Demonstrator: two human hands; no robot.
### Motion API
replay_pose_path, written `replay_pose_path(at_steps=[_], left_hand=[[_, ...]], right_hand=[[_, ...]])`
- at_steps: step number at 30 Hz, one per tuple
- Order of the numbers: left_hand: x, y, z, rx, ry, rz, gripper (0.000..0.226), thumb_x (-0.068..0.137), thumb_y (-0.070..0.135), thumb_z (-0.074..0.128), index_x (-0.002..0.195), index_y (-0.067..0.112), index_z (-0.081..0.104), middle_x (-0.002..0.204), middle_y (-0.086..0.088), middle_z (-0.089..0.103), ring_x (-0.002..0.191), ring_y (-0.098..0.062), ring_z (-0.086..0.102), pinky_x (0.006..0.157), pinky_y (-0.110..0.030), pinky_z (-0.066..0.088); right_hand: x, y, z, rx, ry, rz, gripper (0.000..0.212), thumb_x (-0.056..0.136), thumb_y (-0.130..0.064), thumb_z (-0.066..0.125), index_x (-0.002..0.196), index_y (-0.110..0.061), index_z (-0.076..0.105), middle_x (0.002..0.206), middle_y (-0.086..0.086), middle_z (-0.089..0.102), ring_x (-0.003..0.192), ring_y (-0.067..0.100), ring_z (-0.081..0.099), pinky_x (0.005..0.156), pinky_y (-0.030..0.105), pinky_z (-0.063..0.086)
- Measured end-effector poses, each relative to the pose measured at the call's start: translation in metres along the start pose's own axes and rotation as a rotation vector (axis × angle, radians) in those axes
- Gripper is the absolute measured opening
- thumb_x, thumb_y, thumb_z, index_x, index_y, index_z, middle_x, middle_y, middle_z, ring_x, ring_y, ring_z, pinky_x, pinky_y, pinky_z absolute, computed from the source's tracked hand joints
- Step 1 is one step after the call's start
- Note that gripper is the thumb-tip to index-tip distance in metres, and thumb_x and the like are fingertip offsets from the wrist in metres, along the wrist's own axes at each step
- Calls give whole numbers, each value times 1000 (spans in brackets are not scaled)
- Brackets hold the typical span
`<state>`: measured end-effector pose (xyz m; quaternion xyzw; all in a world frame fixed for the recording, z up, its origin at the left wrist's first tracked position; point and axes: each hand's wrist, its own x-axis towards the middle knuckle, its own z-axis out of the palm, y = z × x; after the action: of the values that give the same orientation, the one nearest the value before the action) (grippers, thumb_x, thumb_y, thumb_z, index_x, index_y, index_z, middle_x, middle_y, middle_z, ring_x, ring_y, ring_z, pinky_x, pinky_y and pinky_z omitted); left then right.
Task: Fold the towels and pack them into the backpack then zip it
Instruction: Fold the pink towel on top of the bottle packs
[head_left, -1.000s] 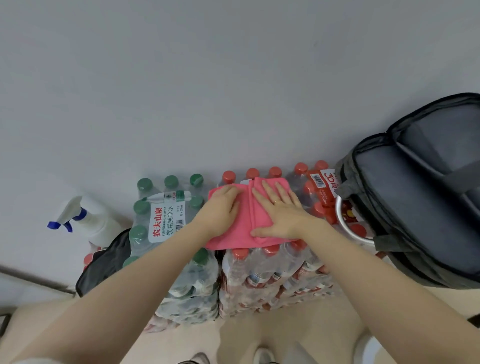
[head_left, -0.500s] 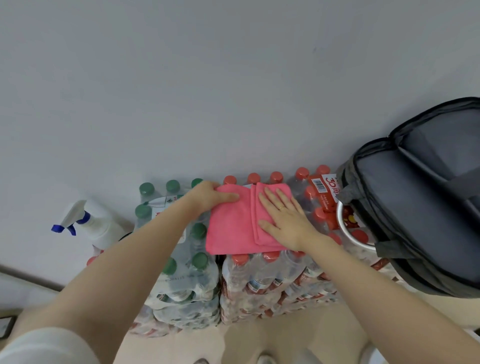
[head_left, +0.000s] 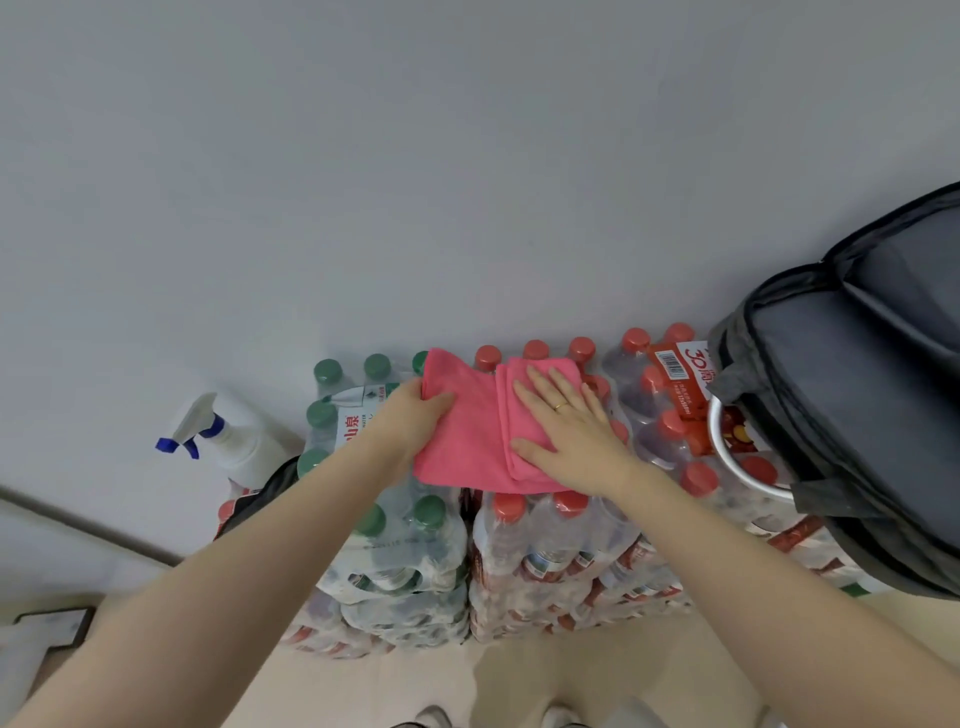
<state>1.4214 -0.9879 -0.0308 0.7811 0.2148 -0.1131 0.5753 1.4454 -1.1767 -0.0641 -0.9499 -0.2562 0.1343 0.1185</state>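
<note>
A spray bottle (head_left: 228, 441) stands far left beside green-capped bottles (head_left: 395, 525). The left hand (head_left: 415, 423) pinches the pink towel's (head_left: 467, 441) left edge, fingers curled round it. To fold well, I'd carry that edge across squarely and match corners before pressing. The right hand (head_left: 569, 436) lies flat, fingers straight and spread, pinning the folded part on red-capped bottles (head_left: 550, 535). The backpack (head_left: 852, 415) sits open at right.
</note>
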Motion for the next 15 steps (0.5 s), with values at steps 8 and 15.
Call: replay_pose_path(at_steps=[8,15], left_hand=[[-10,-6,-7,-228,104,24,29,90,18,55,117,8,49,104,-8,61,92,-22,60,80,-35,52],[-12,22,41,-83,-5,227,23,86,15,58,108,13,52,87,-3,62,77,-20,62,81,-40,54]], right_hand=[[10,-26,3,-220,59,-47,79,90,-61,24,149,-16,-4,158,4,-11,144,20,-15,113,41,-16],[-22,-9,-9,235,193,141,60,84,-33,62,136,-13,42,145,6,33,134,23,27,109,31,24]])
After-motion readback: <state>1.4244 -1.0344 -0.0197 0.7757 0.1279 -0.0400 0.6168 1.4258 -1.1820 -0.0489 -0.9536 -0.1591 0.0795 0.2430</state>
